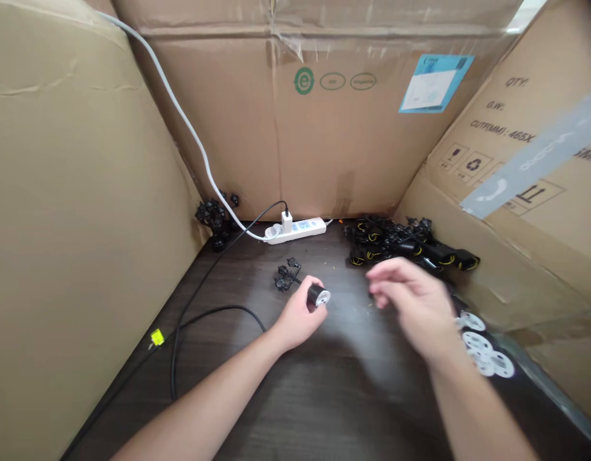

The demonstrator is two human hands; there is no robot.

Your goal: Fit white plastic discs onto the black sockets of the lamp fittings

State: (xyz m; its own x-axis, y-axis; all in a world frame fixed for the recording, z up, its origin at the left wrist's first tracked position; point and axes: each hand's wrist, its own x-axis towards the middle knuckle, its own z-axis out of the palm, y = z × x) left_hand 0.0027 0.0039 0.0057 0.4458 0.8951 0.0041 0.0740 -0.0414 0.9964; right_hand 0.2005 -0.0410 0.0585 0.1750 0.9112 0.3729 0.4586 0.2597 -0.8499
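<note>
My left hand (pixel 299 314) is wrapped round a short black cylinder (pixel 316 294) whose end, turned toward the right, carries a white disc. From behind it a thin stem leads to several small black branched pieces (pixel 286 274) just above the table. To the right, my right hand (pixel 415 301) hovers with thumb and fingertips drawn together, blurred by motion. A tiny dark bit shows at its fingertips, too small to name. The two hands are apart.
Black parts with yellow wires (pixel 410 246) lie heaped at back right; white discs (pixel 480 349) lie near the right wall. A white power strip (pixel 298 230) with a plugged-in adapter stands behind. A black cable (pixel 199 314) crosses the left side. Cardboard walls (pixel 218 96) enclose the table.
</note>
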